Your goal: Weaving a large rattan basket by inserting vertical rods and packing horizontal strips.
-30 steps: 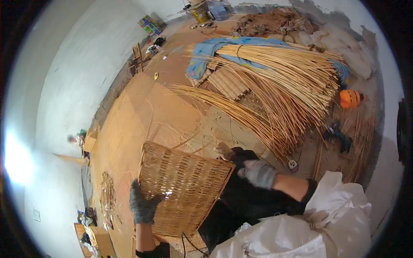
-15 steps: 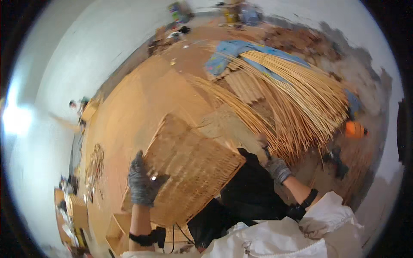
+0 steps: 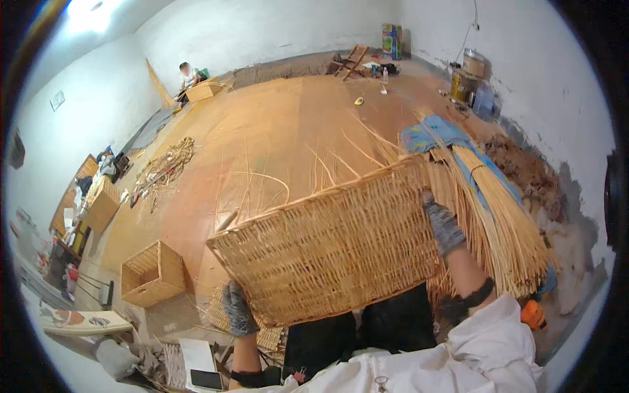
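A wide rectangular wicker basket [image 3: 327, 245] hangs tilted in front of my legs, its woven face toward me. Several loose cane ends stick out beyond its far edge. My left hand [image 3: 240, 309], in a grey glove, grips the basket at the lower left corner. On the right end, my right hand [image 3: 444, 226], gloved in grey too, holds the side, fingers partly hidden by the weave. The basket's inside is out of sight.
A bundle of long canes [image 3: 501, 216] lies at right, partly under a blue cloth [image 3: 432, 133]. At left are an open wicker box [image 3: 154, 275] and a cane scrap pile [image 3: 167, 164]. Far off, a person [image 3: 189, 78] sits by another box [image 3: 204, 90]. A folding chair [image 3: 352, 62] stands at the back.
My right hand has come from beside the canes onto the basket's right end. My left hand has shifted from the woven face to the lower corner. The basket has turned and the view swung left.
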Motion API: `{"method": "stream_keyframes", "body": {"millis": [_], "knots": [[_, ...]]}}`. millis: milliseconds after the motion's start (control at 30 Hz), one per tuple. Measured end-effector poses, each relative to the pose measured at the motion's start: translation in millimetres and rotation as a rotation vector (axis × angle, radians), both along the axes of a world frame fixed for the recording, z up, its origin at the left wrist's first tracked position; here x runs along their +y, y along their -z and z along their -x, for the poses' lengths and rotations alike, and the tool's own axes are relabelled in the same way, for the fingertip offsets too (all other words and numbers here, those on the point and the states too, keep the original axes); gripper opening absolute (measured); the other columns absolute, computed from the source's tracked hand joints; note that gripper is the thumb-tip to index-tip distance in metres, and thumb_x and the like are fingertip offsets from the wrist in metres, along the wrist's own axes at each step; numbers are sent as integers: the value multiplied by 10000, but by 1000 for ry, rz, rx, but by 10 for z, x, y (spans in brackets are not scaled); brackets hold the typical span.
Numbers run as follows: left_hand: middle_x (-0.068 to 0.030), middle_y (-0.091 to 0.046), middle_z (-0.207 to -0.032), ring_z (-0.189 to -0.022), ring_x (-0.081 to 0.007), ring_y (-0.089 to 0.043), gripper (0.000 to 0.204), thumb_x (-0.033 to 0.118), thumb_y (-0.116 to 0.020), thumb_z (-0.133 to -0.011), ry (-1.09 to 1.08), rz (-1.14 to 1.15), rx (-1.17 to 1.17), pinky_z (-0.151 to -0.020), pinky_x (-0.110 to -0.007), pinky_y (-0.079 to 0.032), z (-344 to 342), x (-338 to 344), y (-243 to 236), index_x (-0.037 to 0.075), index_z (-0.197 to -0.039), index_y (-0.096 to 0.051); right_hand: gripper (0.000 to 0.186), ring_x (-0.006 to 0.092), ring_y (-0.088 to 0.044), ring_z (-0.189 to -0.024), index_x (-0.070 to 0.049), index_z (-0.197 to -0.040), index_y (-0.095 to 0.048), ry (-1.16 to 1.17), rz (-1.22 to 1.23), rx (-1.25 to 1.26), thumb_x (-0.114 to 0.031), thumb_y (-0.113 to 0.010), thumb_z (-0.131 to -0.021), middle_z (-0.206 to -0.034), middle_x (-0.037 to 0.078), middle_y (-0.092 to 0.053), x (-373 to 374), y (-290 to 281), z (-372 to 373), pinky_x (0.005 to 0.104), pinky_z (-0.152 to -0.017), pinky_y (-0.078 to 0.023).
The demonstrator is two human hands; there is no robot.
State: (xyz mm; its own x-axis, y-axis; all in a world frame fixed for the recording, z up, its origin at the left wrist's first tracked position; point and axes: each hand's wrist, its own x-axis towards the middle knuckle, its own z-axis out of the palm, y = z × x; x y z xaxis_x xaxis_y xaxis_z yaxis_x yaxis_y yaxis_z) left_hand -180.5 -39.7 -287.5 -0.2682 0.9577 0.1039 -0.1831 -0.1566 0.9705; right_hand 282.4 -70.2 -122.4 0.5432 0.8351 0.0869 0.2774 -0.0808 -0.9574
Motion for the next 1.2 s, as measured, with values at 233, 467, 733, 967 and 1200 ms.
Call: {"method": "stream_keyframes", "body": {"millis": [233, 467, 733, 967, 1200], "knots": [[-44, -553, -933, -808, -138, -519, 334, 273, -507, -869, -196, -520, -452, -698, -284, -445, -704, 151, -1591, 13, -1077, -484, 500, 165, -532, -885, -27, -1066, -559, -114, -452, 398, -467, -454, -854, -976, 54, -575, 207, -842, 158, 305, -761, -433], [-25, -550, -856, -749, -119, -493, 283, 252, -501, -870, 179, -259, -162, -650, -260, -426, -860, 731, -662, 43, -1060, -502, 296, 203, -535, -715, -7, -1015, -558, 40, -129, -950, -248, -441, -887, -801, 54, -576, 200, -333, -692, 335, -598, -432], [-27, -551, -830, -666, -116, -504, 345, 315, -505, -862, 411, -10, -48, -546, -238, -420, -1077, 473, 144, 46, -1077, -504, 456, 135, -478, -586, -30, -918, -562, 391, 50, -177, -466, -549, -783, -680, 39, -527, -439, 1504, -1496, 301, -501, -381], [-104, -562, -790, -662, -177, -539, 490, 422, -489, -847, 186, -169, 236, -570, -310, -424, -1171, 416, 783, -8, -1082, -480, 457, 138, -485, -578, -3, -868, -592, 385, -70, -6, -448, -599, -765, -654, 24, -538, -683, 1546, -802, 298, -492, -376], [-108, -516, -1083, -976, -251, -492, 616, 515, -355, -863, 328, -149, -227, -832, -415, -392, -1219, 585, 32, 42, -1256, -320, 505, 181, -504, -807, -19, -1084, -477, 209, -427, 379, -452, -488, -825, -953, 54, -530, -531, 302, -388, 345, -700, -410]]}}
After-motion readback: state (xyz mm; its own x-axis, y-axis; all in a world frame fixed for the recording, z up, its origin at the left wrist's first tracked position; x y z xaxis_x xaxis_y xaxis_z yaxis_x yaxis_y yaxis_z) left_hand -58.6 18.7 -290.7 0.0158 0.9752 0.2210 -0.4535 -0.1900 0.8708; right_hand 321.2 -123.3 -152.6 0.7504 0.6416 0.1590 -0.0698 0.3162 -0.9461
